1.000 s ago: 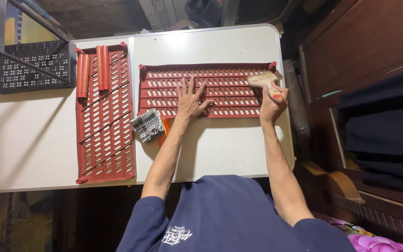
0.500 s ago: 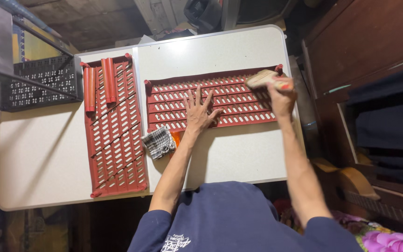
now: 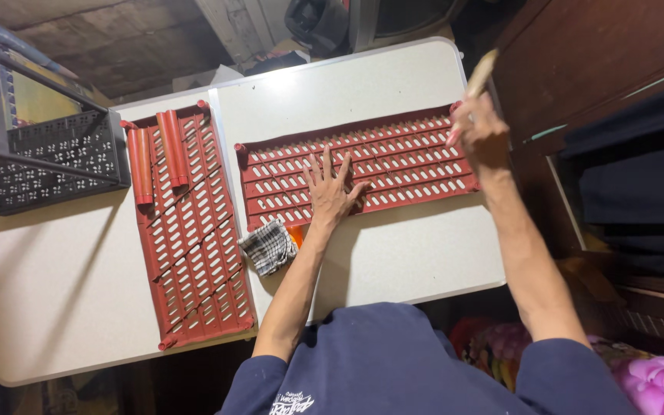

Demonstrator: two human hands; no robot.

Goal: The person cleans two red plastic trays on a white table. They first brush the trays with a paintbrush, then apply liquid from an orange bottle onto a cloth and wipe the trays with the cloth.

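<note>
1. Nearest the person, a checked cloth lies on the white table, just beside the left forearm.
2. Left hand rests flat, fingers spread, gripping nothing, pressing the near half of the red slotted panel.
3. Panel lies flat across the table's middle; judged light, stiff plastic, best taken by its long edges.
4. Right hand is clenched around a wooden brush, lifted above the panel's right end.
5. Farther left: second red panel, black basket.
</note>
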